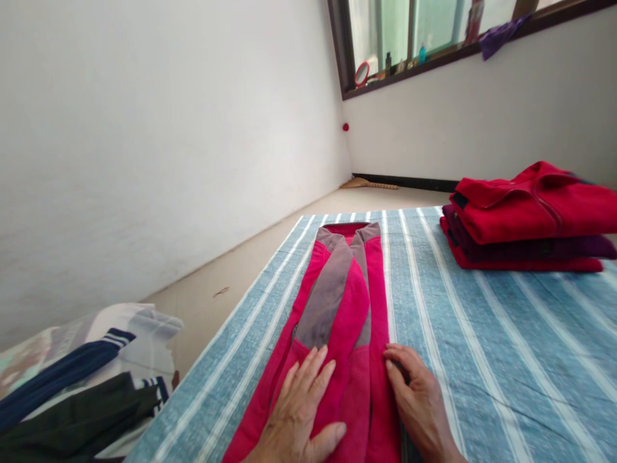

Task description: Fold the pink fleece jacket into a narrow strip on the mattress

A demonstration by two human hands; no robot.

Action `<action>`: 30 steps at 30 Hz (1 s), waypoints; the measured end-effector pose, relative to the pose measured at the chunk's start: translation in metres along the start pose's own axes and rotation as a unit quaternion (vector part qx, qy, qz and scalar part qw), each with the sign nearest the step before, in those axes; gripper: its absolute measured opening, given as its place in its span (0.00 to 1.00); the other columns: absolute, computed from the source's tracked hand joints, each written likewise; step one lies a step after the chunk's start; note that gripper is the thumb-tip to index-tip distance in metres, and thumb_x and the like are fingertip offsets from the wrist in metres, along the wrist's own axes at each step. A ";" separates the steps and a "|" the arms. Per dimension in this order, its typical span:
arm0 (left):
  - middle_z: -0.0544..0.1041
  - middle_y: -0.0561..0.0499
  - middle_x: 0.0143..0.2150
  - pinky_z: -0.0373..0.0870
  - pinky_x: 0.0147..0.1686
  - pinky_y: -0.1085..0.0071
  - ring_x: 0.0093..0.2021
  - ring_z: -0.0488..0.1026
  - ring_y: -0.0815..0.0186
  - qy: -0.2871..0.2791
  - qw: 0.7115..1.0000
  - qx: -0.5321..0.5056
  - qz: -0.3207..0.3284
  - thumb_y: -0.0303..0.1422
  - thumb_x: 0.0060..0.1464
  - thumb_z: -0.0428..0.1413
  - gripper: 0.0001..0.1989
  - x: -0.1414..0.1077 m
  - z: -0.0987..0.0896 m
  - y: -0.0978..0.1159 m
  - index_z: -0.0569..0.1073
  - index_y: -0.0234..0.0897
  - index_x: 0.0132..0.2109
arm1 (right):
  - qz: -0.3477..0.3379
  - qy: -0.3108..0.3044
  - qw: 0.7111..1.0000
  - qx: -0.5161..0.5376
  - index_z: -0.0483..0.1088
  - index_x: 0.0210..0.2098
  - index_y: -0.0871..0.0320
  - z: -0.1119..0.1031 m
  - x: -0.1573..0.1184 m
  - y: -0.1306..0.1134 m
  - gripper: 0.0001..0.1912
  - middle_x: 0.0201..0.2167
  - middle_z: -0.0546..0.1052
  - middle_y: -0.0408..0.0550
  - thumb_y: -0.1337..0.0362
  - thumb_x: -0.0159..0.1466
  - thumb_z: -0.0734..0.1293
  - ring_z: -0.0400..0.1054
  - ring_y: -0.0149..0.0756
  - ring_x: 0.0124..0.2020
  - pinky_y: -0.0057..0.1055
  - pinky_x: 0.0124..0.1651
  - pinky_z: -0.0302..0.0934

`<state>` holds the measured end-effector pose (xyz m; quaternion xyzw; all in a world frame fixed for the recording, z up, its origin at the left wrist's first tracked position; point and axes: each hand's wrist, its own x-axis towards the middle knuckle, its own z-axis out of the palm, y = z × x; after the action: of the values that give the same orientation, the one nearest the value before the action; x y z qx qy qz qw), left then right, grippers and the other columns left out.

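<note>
A pink and grey jacket (354,296) lies folded into a long narrow shape, its collar end pointing away from me. My left hand (301,408) rests flat on the front of it, fingers spread and holding nothing. At the jacket's right edge is my right hand (419,402), its fingers curled and the thumb close to the index finger, gripping the cloth edge. The near end of the jacket runs out of the picture below my hands.
A blue and white striped sheet (434,321) covers the bed-like surface. On its right stands a stack of folded red and dark purple clothes (535,218). Dark clothes (72,402) lie lower left. Small items line the window sill (414,74); a broom (369,184) lies on the floor.
</note>
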<state>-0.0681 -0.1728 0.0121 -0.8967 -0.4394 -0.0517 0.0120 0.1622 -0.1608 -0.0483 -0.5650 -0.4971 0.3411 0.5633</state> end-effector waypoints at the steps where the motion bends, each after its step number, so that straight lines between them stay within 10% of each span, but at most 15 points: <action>1: 0.52 0.43 0.70 0.62 0.59 0.48 0.67 0.54 0.50 -0.011 1.000 -0.003 -0.005 0.45 0.58 0.53 0.39 0.000 -0.002 0.001 0.44 0.43 0.70 | 0.000 -0.002 1.000 0.000 0.74 0.36 0.56 0.000 0.000 0.000 0.11 0.42 0.76 0.50 0.61 0.63 0.61 0.70 0.40 0.46 0.36 0.51 0.63; 19: 0.52 0.38 0.70 0.60 0.59 0.45 0.68 0.50 0.49 -0.056 0.998 -0.028 -0.028 0.43 0.56 0.56 0.39 0.004 -0.015 0.011 0.49 0.36 0.69 | -0.013 0.002 1.000 -0.012 0.74 0.34 0.55 -0.006 0.002 -0.001 0.11 0.39 0.77 0.48 0.59 0.62 0.62 0.71 0.39 0.43 0.36 0.50 0.63; 30: 0.66 0.41 0.63 0.68 0.56 0.55 0.62 0.64 0.55 0.052 0.995 0.086 0.028 0.47 0.59 0.52 0.30 -0.017 -0.020 0.033 0.63 0.34 0.63 | -0.015 -0.008 1.000 -0.016 0.75 0.34 0.56 -0.007 0.003 0.002 0.12 0.40 0.77 0.49 0.58 0.62 0.62 0.71 0.40 0.43 0.38 0.51 0.63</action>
<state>-0.0537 -0.2077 0.0310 -0.9005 -0.4154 -0.0598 0.1133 0.1701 -0.1602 -0.0487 -0.5635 -0.5155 0.3295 0.5551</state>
